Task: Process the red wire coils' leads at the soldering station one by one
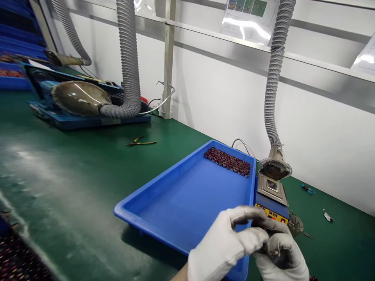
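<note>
My left hand, in a white glove, reaches over the near right corner of a blue tray. Its thumb and fingertips are pinched together against my right hand, whose glove is darkly stained at the fingers. Something small and dark sits between the two hands, mostly covered by the fingers, so its kind cannot be made out. At the tray's far end, small round dark-red parts stand packed in rows. Just beyond my right hand is a blue and yellow solder pot marked CM 558.
A grey extraction hose hangs over the solder pot. Pliers lie left of the tray, blue-handled cutters to the right. A blue machine with another hose stands at far left. More dark-red parts show at bottom left.
</note>
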### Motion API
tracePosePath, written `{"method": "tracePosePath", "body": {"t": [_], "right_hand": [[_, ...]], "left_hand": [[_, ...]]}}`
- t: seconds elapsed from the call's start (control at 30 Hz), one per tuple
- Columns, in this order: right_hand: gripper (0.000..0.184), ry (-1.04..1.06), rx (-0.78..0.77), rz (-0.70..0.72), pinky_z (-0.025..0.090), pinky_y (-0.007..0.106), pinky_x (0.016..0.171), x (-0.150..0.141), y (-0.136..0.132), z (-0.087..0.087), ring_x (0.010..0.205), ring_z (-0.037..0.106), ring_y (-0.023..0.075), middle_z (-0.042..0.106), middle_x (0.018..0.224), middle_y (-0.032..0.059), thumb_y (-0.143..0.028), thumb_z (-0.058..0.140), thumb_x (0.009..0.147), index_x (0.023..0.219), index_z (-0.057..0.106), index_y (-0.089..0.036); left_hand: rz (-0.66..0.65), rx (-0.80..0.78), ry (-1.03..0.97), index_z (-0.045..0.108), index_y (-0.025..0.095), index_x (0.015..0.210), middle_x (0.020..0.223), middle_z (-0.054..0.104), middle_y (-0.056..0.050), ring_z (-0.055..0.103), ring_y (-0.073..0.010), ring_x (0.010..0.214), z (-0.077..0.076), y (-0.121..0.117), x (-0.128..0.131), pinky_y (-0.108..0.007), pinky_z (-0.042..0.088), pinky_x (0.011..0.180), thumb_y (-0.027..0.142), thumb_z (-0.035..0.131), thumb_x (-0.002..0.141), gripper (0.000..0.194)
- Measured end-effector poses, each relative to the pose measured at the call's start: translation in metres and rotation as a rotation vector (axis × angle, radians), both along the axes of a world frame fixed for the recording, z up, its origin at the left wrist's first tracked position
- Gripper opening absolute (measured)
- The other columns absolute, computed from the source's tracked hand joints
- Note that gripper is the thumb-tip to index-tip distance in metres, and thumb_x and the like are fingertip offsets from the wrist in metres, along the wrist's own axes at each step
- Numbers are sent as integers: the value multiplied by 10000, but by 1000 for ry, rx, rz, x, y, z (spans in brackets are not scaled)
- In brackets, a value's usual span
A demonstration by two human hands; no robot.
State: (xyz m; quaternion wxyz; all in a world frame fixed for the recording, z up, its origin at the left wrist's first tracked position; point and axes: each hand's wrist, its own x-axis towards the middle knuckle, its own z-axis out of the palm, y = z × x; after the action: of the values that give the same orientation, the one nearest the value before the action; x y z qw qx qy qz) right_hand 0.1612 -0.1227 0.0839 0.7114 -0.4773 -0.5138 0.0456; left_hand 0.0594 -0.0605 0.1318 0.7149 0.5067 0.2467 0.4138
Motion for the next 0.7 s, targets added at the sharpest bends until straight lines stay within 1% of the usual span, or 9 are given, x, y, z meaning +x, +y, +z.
{"method": "tracePosePath", "body": {"t": [0.03, 0.1, 0.2, 0.3, 0.37, 0.47, 0.53, 0.63, 0.7], "right_hand": [[260, -5, -3, 9, 450, 226, 533, -2, 1, 0, 644, 565, 127, 567, 813, -10, -63, 670, 658, 624, 477, -233], [274, -31, -8, 8, 438, 223, 501, -6, 2, -2, 588, 539, 114, 546, 773, -21, -35, 655, 648, 617, 471, -235], [256, -56, -26, 7, 454, 225, 532, -9, 6, -9, 679, 571, 136, 564, 820, -3, -54, 649, 648, 595, 470, -229], [236, -11, -79, 33, 486, 244, 607, -3, 21, -21, 786, 604, 168, 609, 885, 26, -95, 658, 639, 599, 461, -219], [176, 11, -196, 58, 502, 269, 653, 3, 44, -29, 775, 619, 174, 638, 866, 35, -131, 645, 653, 673, 493, -218], [169, -221, -548, 103, 488, 304, 754, 9, 97, -43, 811, 625, 181, 670, 865, 37, -183, 580, 700, 868, 575, -199], [112, -422, -760, 70, 473, 309, 740, 10, 139, -53, 787, 623, 192, 680, 811, 27, -193, 600, 678, 789, 618, -191], [79, -512, -891, 47, 474, 310, 645, 6, 199, -74, 636, 608, 175, 645, 631, 8, -204, 674, 649, 629, 609, -164], [130, -559, -936, 22, 482, 321, 679, 1, 235, -88, 661, 603, 148, 635, 669, 0, -248, 658, 725, 664, 604, -146]], "left_hand": [[-47, 7, -24, 714, 177, 718, 805, 693, -32, 620, -193, 770, 0, -1, 2, -265, 490, 677, 132, 614, 561, 192], [-34, 18, -115, 695, 174, 584, 732, 677, -22, 615, -168, 707, -3, -1, 5, -247, 482, 652, 98, 569, 562, 149], [114, -3, -240, 681, 179, 562, 670, 669, -8, 600, -146, 648, -10, 7, -4, -226, 473, 615, 65, 580, 545, 153], [339, 3, -280, 694, 200, 673, 766, 694, -10, 613, -147, 695, -22, 21, -28, -215, 483, 649, 126, 612, 593, 137], [389, 107, -110, 690, 192, 687, 836, 693, -32, 623, -164, 738, -32, 34, -46, -224, 490, 670, 153, 574, 624, 137], [280, 451, 521, 696, 182, 807, 965, 675, -66, 615, -188, 863, -54, 54, -65, -252, 467, 784, 213, 509, 720, 209], [191, 612, 881, 692, 212, 907, 951, 684, -69, 620, -213, 862, -68, 66, -72, -307, 451, 815, 242, 478, 767, 258], [120, 631, 1090, 698, 230, 924, 852, 710, -113, 645, -309, 775, -84, 76, -77, -423, 463, 728, 263, 495, 751, 269], [98, 623, 1156, 690, 241, 940, 801, 719, -120, 653, -346, 752, -87, 78, -79, -443, 468, 676, 288, 498, 751, 274]]}}
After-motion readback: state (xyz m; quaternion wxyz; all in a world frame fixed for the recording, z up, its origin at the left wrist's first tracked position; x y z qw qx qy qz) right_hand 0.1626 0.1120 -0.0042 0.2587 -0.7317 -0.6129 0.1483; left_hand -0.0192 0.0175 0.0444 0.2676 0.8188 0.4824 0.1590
